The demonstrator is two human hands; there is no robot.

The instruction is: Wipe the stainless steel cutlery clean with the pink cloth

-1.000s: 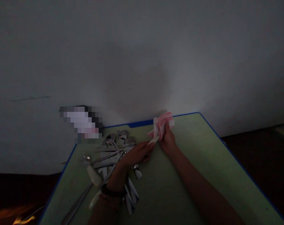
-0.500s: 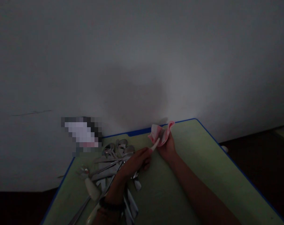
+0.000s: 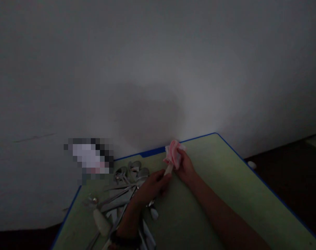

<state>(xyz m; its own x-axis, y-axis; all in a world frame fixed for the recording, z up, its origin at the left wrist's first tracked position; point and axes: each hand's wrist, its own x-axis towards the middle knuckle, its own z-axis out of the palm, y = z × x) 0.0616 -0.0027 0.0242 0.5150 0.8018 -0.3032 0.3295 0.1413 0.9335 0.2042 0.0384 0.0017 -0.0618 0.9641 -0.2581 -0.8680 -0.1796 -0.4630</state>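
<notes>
My left hand (image 3: 158, 184) is closed around the pale handle of a utensil (image 3: 168, 169). The utensil's other end is hidden inside a pink-and-white cloth (image 3: 174, 154), so its kind does not show. Fingers of my right hand (image 3: 185, 165) wrap the cloth and press it round that end, just above the tabletop's far edge. Under and beside my left forearm lies a pile of metal cutlery (image 3: 121, 199), with rounded spoon or ladle heads (image 3: 135, 166) toward the back. A utensil with a thick pale handle (image 3: 102, 222) lies at the pile's left side.
The pale green table (image 3: 225, 194) has a blue rim and stands against a grey wall (image 3: 158, 52). At its back left corner is a pixelated object (image 3: 88, 158). A small white object (image 3: 251, 165) shows beyond the right edge.
My right hand has folded the cloth, which lay spread open, over the utensil's end. My left hand keeps its hold on the handle. The view has tilted slightly.
</notes>
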